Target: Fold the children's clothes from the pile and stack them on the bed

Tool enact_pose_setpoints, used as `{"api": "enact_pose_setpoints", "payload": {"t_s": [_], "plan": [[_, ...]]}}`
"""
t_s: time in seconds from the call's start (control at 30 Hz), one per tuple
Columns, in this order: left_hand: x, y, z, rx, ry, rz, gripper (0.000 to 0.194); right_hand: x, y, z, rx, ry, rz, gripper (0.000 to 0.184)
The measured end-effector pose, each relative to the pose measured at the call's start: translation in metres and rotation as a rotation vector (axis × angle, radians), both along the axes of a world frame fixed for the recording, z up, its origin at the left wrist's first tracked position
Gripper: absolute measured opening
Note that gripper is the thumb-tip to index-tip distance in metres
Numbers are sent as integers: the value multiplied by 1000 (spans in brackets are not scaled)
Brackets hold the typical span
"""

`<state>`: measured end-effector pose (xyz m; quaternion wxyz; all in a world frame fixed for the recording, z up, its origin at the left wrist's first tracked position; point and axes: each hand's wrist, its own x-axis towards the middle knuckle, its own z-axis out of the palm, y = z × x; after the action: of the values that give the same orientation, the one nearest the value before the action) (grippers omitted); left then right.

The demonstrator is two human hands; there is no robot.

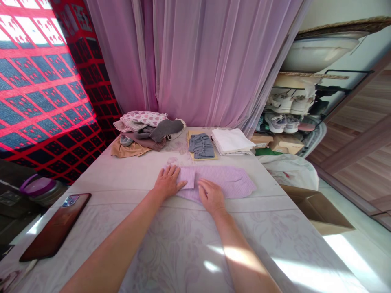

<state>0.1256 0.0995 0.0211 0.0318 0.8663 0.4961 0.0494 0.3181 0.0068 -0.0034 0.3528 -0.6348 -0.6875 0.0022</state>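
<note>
A lilac ribbed knit garment [226, 181] lies flat across the table, with a folded part turned over near its left end. My left hand [166, 181] rests palm down on that left end, its fingers stretched out and its thumb against the folded part. Just right of the fold's edge, my right hand [212, 197] lies on the garment with its fingers curled together. Whether the right fingertips pinch any cloth is hidden. Beyond the garment lie folded grey shorts with a gathered waist [201, 145] on a yellow folded cloth [192, 134].
Folded white cloths [232, 140] lie at the back right, and a loose clothes pile [146, 130] at the back left. A phone [56, 226] with a cable is at the left edge. Right of the table are a shoe rack [293, 89] and an open cardboard box [317, 207].
</note>
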Motion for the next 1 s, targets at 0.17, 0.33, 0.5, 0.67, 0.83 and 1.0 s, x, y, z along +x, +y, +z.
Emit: {"api": "enact_pose_setpoints", "payload": {"t_s": [0.17, 0.33, 0.5, 0.67, 0.83, 1.0], "plan": [[0, -6, 3, 26, -35, 6, 67, 5, -3, 11, 77, -66, -45, 40], [-28, -9, 9, 79, -185, 149, 49, -22, -12, 24, -178, -243, 189, 39], [-68, -4, 25, -287, -332, 496, 48, -29, -11, 19, -315, -203, 151, 40], [-71, 7, 35, -510, -448, 552, 26, -29, -11, 22, -220, -177, 123, 36], [-52, -1, 45, -659, -726, 529, 26, -51, -7, 37, -137, -130, 182, 48], [-24, -18, 72, -714, -1010, 410, 39, -87, 4, 56, -217, -18, 119, 83]]}}
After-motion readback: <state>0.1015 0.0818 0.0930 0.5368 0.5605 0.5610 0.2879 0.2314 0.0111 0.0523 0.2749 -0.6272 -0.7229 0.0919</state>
